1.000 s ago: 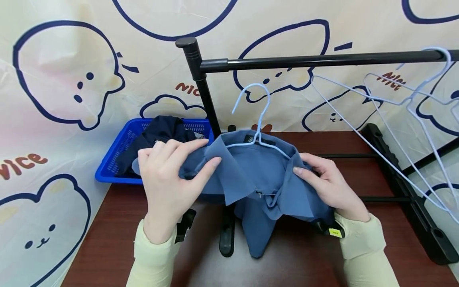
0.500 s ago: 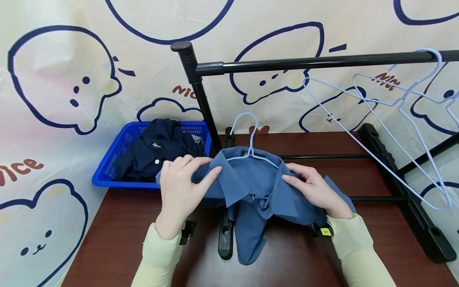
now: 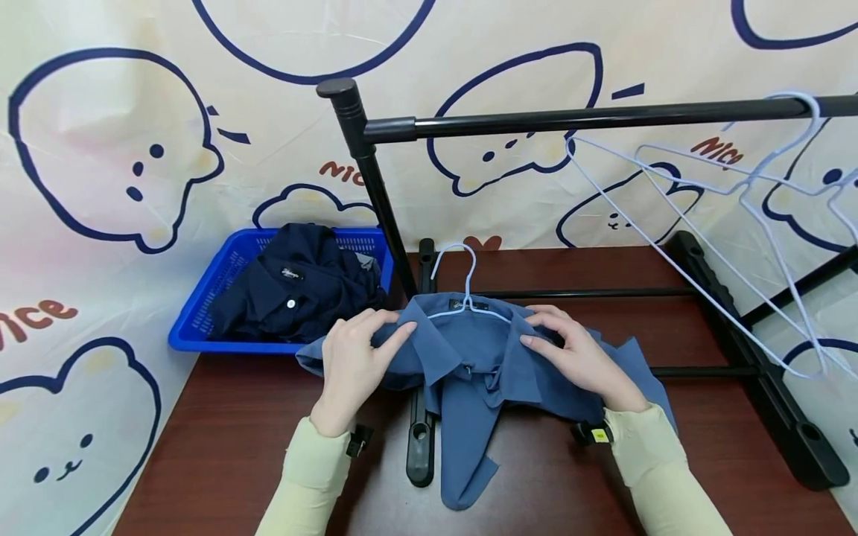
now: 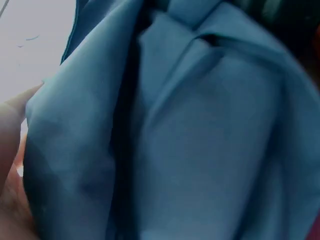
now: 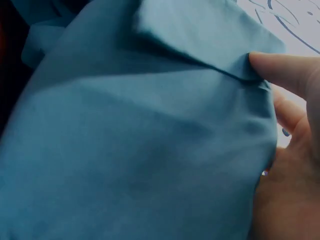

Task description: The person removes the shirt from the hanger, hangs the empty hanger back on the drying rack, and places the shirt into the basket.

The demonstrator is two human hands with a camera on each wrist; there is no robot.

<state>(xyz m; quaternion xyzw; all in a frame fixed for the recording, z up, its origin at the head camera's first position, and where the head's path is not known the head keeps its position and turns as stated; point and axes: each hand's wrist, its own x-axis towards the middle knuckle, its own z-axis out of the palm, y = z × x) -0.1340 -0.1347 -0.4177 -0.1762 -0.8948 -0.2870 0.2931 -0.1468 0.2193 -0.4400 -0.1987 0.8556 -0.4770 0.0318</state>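
Head view: one blue shirt (image 3: 469,372) lay on a dark red-brown table (image 3: 221,439), threaded on one pale blue wire hanger (image 3: 462,286) whose hook stood above the collar. Two hands worked it. Left hand (image 3: 351,368) gripped the shirt's left shoulder, fingers curled over the cloth by the collar. Right hand (image 3: 579,361) gripped the right shoulder likewise, fingertips pinching the collar edge. One blue plastic basket (image 3: 201,320) sat at the table's far left, holding one navy shirt (image 3: 295,294). One black rack (image 3: 536,119) stood over the table, its feet resting on the tabletop. At least two empty wire hangers (image 3: 737,193) hung on its rail at right; possibly a third, the wires overlapped. Behind, one cream backdrop (image 3: 134,149) with navy cartoon outlines.

Left wrist view: blue shirt (image 4: 200,150) filled the frame, blurred; a fingertip (image 4: 12,115) pressed its left edge.

Right wrist view: blue shirt (image 5: 130,150) again, close. Fingers (image 5: 285,75) pinched a fold of the collar at right.
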